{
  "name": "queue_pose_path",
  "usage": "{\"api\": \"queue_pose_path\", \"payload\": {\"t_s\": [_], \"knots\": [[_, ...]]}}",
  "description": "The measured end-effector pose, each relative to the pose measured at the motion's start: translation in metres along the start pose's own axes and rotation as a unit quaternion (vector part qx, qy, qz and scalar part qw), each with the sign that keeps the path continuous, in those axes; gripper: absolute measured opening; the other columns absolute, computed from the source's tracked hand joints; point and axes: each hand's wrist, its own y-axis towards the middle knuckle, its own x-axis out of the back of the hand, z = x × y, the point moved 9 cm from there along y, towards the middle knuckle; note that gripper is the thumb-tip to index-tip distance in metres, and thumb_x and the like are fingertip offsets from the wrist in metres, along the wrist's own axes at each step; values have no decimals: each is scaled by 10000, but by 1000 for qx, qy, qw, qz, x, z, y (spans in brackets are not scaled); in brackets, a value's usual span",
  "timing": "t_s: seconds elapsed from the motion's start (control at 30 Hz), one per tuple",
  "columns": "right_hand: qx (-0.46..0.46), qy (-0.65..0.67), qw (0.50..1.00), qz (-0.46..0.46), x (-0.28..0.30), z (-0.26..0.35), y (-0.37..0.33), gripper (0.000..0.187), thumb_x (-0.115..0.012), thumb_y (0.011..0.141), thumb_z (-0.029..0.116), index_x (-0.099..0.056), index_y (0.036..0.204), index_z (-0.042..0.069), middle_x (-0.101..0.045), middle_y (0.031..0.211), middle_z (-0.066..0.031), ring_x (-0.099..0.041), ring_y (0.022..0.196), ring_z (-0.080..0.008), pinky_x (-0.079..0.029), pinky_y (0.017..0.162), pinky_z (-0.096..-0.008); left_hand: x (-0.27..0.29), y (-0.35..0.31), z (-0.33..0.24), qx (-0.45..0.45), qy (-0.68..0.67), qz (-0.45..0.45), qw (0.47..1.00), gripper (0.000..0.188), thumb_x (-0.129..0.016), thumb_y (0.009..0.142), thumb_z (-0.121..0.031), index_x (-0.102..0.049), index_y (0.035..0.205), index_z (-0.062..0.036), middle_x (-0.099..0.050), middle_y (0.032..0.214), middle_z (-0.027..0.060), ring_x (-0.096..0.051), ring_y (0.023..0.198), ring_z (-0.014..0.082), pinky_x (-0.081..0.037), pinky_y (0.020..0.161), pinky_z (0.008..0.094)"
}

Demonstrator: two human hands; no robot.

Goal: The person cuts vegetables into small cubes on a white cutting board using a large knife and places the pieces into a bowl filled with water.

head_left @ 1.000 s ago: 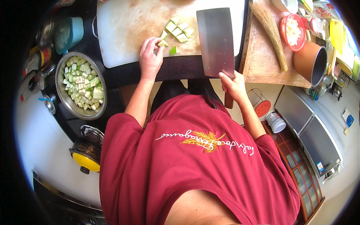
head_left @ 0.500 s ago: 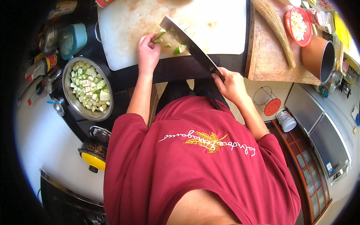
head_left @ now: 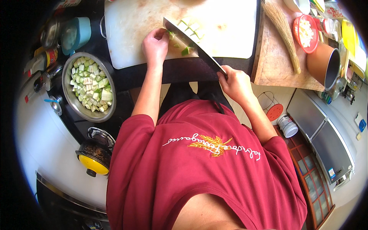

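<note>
My right hand (head_left: 237, 85) grips the handle of a cleaver (head_left: 195, 46), whose broad dark blade slants up and left over a white cutting board (head_left: 130, 36). Close to the blade's tip, my left hand (head_left: 155, 48) has its fingers curled together on a small piece of green-skinned vegetable (head_left: 171, 35), partly hidden by the fingers. Pale vegetable cubes (head_left: 193, 27) lie on the board just beyond the blade. On the near side, a green-skinned bit (head_left: 186, 51) rests by the board's front edge.
Left of the board stands a steel bowl (head_left: 66, 90) of diced vegetable, with a light-blue container (head_left: 82, 32) behind it. At right, a wooden board (head_left: 274, 71) carries a straw brush (head_left: 281, 32), a red basket (head_left: 315, 44) of pale pieces and a brown pot (head_left: 320, 63).
My left hand has shifted right and slightly up, closer to the blade. The cleaver stays at nearly the same slant, and more pale cubes show beyond it.
</note>
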Motion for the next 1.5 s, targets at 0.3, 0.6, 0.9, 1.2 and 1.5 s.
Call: {"api": "queue_pose_path", "payload": {"t_s": [0.3,0.6,0.9,1.2,1.5], "knots": [[-12,112,994,-1,-2,-9,-7,181,-594,864,211,-637,949,57,-632,706,-190,-639,688,-377,-508,632,-443,7,-22,-2,-89,-33,15,995,249,-689,791,-114,-659,1022,-24,-635,1015,129,-630,852,202,-509,732,319],[-223,492,841,33,-50,-107,-54,183,-658,882,173,-587,836,11,-514,569,-8,-461,448,-73,-362,423,-249,-35,-39,-46,-369,209,54,904,693,-713,767,-424,-485,1345,-117,-349,1449,173,-300,1351,362,-242,1091,473],[-222,648,725,69,-116,-88,-33,213,-671,871,209,-551,858,35,-469,584,-6,-429,446,-89,-376,440,-248,-77,-34,-77,-430,215,50,875,441,-748,733,-287,-645,1111,-85,-528,1288,105,-437,1225,330,-360,1025,431],[-217,698,681,44,-92,-121,-23,226,-632,900,230,-521,778,76,-444,562,11,-392,418,-90,-372,448,-263,-74,-31,-69,-432,207,39,877,397,-720,758,-273,-643,1109,-104,-554,1255,59,-457,1216,274,-368,1025,403],[-261,613,745,-19,-101,-140,-61,225,-627,907,241,-532,828,53,-491,617,-18,-463,489,-120,-421,499,-282,-72,-34,-69,-421,197,42,884,391,-716,776,-255,-651,1123,-86,-552,1263,91,-449,1225,299,-360,1033,408]]}}
